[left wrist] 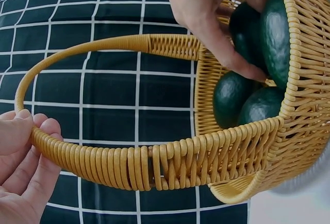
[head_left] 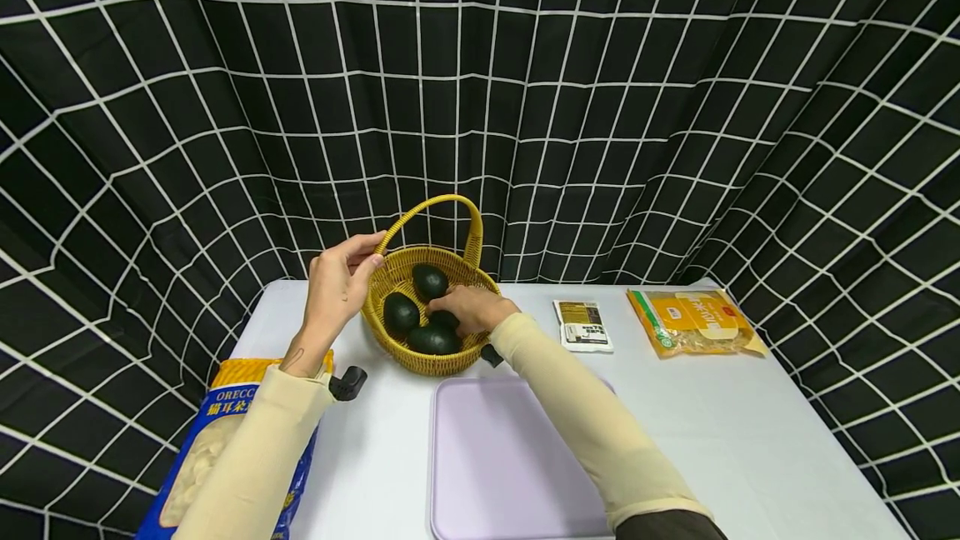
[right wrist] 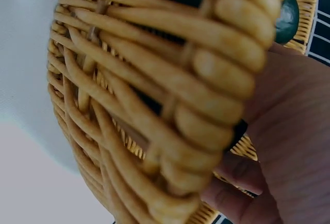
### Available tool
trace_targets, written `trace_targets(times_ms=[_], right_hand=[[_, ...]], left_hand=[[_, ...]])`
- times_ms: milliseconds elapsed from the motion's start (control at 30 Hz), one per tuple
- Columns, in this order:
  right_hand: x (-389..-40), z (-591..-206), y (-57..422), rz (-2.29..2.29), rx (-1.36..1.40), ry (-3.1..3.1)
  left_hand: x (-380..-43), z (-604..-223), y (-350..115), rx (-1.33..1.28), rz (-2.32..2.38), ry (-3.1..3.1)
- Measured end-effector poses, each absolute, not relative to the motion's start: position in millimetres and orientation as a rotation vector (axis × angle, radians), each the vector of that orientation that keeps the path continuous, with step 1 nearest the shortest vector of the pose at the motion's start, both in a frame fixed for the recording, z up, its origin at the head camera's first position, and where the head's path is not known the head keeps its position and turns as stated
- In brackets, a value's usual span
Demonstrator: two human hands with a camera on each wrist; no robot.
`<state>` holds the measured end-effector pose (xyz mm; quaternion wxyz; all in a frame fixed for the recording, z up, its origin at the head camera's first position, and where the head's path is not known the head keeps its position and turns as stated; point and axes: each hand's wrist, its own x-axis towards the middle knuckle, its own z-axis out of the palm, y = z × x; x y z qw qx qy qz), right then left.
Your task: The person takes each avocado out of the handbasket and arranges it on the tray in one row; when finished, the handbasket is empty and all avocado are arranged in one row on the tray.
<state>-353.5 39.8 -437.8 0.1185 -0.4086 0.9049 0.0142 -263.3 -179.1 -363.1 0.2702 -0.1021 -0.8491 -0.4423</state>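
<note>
A yellow wicker basket (head_left: pixel 420 363) stands at the back of the table, with several dark green avocados (head_left: pixel 401 314) inside. My left hand (head_left: pixel 335 282) pinches the left side of its arched handle (left wrist: pixel 98 161) between thumb and fingers. Inside the bowl, my right hand (head_left: pixel 471 309) has its fingers curled round one avocado (left wrist: pixel 245 31), at the right of the others. In the right wrist view the woven wall (right wrist: pixel 154 80) blocks most of that grip, and part of the right hand (right wrist: pixel 294 131) shows behind the rim.
A pale purple tray (head_left: pixel 517 457) lies in front of the basket, partly under the right forearm. On the left is a blue pasta bag (head_left: pixel 202 457). A small sachet (head_left: pixel 583 327) and an orange food packet (head_left: pixel 693 322) lie to the right. A dark checked curtain (head_left: pixel 585 107) hangs behind.
</note>
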Motion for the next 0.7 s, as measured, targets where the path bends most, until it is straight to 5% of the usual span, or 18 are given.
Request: trace_targets(times_ms=[700], right_hand=[[-345.1, -413.5, 43.9, 0.072, -1.115, 2.677]], left_hand=[[-264.0, -362.3, -180.9, -0.292, -1.194, -2.281]])
